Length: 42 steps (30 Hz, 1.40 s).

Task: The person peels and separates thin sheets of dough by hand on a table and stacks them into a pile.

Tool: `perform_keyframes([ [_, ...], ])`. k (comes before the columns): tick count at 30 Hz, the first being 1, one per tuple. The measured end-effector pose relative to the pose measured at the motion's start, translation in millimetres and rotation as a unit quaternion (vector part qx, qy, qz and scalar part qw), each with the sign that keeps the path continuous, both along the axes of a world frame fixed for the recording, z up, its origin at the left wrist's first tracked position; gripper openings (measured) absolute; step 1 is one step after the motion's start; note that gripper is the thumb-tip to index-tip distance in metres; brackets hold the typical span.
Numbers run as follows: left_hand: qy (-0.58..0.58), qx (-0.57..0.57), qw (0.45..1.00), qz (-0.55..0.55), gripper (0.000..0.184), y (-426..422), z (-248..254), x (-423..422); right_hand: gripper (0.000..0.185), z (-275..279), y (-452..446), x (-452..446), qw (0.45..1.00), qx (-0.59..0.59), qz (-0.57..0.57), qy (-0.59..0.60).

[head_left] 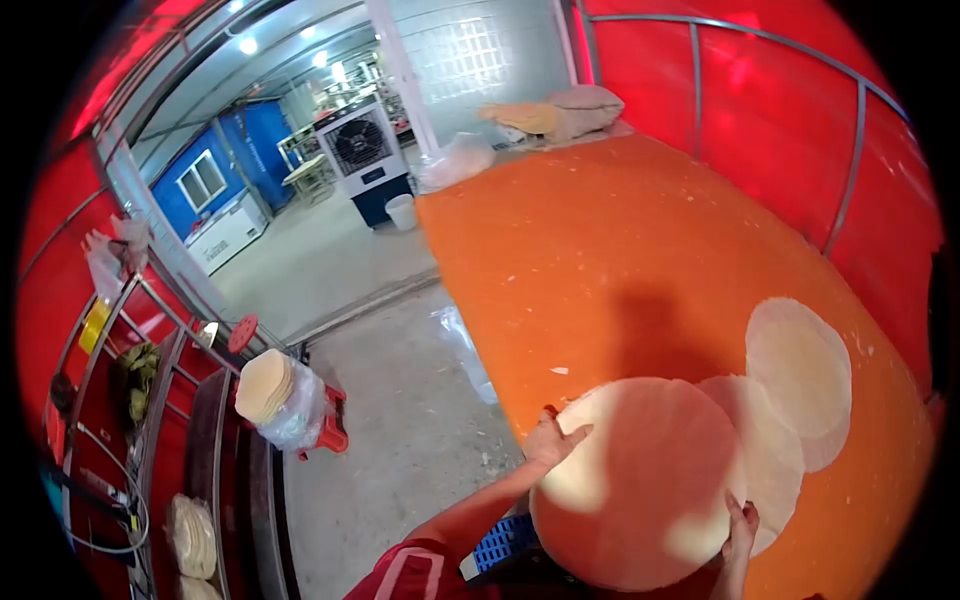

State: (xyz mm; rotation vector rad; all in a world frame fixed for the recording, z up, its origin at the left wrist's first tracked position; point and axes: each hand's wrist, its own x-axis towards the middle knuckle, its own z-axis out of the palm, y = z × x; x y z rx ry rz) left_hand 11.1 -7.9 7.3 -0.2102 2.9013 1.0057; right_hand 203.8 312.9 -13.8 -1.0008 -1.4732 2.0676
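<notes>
A large, thin round flatbread (640,480) is in front of me at the near edge of the orange table. My left hand (552,440) grips its upper left rim, thumb lying on top. At its lower right rim, my right hand (740,530) holds on with the fingers curled at the edge. A shadow covers much of the bread's middle. Partly under its right side lies another pale flatbread (775,470). Farther right, overlapping thin rounds (798,365) rest flat on the table.
The orange table (560,250) stretches away, with sacks (580,110) at its far end. On the left, stacked flatbreads (265,385) in plastic sit on a red stool (335,425) beside a metal rack (170,370). An air cooler (362,150) and white bucket (401,212) stand beyond.
</notes>
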Motion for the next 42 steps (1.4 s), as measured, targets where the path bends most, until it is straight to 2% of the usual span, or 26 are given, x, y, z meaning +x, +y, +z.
perform_keyframes([
  [1,-0.064,0.023,0.998,-0.005,0.075,-13.0,16.4,-9.8,0.028,14.1,-16.4,-16.9,0.998,0.063,0.004,-0.003],
  [3,0.019,0.175,0.983,-0.058,0.058,-31.9,-18.1,-21.3,0.038,21.7,-40.4,-25.1,0.983,0.142,-0.026,0.115],
  [4,0.021,0.174,0.983,-0.053,0.058,-43.1,-20.4,-22.8,0.038,15.2,-38.8,-27.2,0.983,0.140,-0.021,0.116],
  [6,-0.169,0.339,0.915,-0.139,0.040,-58.4,-33.2,-12.8,0.053,-15.7,-12.3,-15.7,0.990,0.104,0.060,0.075],
  [8,-0.129,0.397,0.895,-0.159,0.022,-71.5,-53.1,-7.5,0.056,-28.9,-10.5,-24.7,0.990,0.093,0.081,0.067],
  [9,-0.140,0.404,0.892,-0.148,0.019,-71.5,-39.7,-2.5,0.054,-13.2,-12.3,-23.9,0.992,0.076,0.088,0.042],
  [10,-0.165,0.438,0.866,-0.175,0.024,-71.5,-24.0,3.9,0.052,2.7,-10.7,-20.9,0.994,0.042,0.097,0.013],
  [11,-0.150,0.509,0.829,-0.178,0.021,-67.0,-20.5,4.8,0.050,23.0,-10.5,-19.8,0.995,0.007,0.100,-0.013],
  [13,-0.213,0.479,0.836,-0.160,0.020,-82.2,-56.2,-3.7,0.044,40.8,-5.7,-20.8,0.991,-0.066,0.110,-0.034],
  [15,-0.266,0.549,0.771,-0.182,0.038,-65.6,-7.1,-0.9,0.036,46.8,4.7,-20.4,0.983,-0.137,0.117,-0.043],
  [16,-0.218,0.540,0.798,-0.154,0.037,-63.2,-3.4,1.3,0.031,21.9,17.6,-23.1,0.979,-0.161,0.116,-0.051],
  [17,-0.231,0.542,0.792,-0.157,0.037,-64.7,-2.7,-0.7,0.025,31.6,14.4,-24.7,0.970,-0.190,0.127,-0.087],
  [18,-0.233,0.553,0.784,-0.162,0.037,-72.4,-17.6,-6.2,0.020,32.5,11.9,-26.9,0.976,-0.156,0.139,-0.064],
  [19,-0.234,0.536,0.794,-0.168,0.037,-73.5,-17.3,-7.7,0.022,45.0,7.4,-26.5,0.977,-0.144,0.118,-0.099],
  [24,-0.255,0.526,0.795,-0.159,0.031,-74.9,-12.9,-7.8,0.024,12.1,19.0,-26.9,0.966,-0.138,0.166,-0.144],
  [25,-0.264,0.519,0.796,-0.166,0.031,-75.0,-13.6,-8.6,0.025,14.0,17.5,-25.8,0.968,-0.102,0.169,-0.155],
  [27,-0.273,0.520,0.792,-0.166,0.036,-74.7,-16.1,-10.0,0.027,31.8,12.2,-24.4,0.969,-0.070,0.165,-0.168],
  [29,-0.279,0.518,0.792,-0.166,0.036,-75.4,-16.4,-10.3,0.030,64.5,6.4,-23.8,0.953,-0.003,0.183,-0.241],
  [30,-0.278,0.521,0.791,-0.162,0.036,-75.5,-16.6,-10.6,0.031,36.6,15.1,-29.5,0.963,-0.062,0.175,-0.197],
  [33,-0.275,0.515,0.792,-0.179,0.038,-72.4,-12.1,-10.6,0.032,57.1,16.0,-32.0,0.944,-0.119,0.202,-0.232],
  [34,-0.278,0.514,0.791,-0.183,0.038,-72.2,-11.8,-11.3,0.036,79.8,7.5,-31.4,0.938,-0.001,0.239,-0.251],
  [35,-0.294,0.521,0.781,-0.180,0.039,-73.4,-11.7,-11.8,0.036,74.4,5.8,-33.2,0.939,-0.003,0.235,-0.252],
  [37,-0.313,0.526,0.770,-0.181,0.040,-75.5,-14.0,-13.7,0.032,78.9,-1.9,-38.8,0.914,0.190,0.272,-0.232],
  [39,-0.311,0.521,0.771,-0.193,0.041,-78.3,-17.9,-16.1,0.054,129.8,-30.8,-41.7,0.853,0.266,0.254,-0.371],
  [41,-0.303,0.519,0.774,-0.197,0.039,-71.4,-6.1,-9.1,0.058,115.3,-29.5,-30.4,0.937,0.162,0.207,-0.229],
  [42,-0.294,0.518,0.777,-0.201,0.038,-66.7,-0.2,-5.5,0.055,102.2,-26.3,-21.9,0.978,0.065,0.104,-0.170],
])
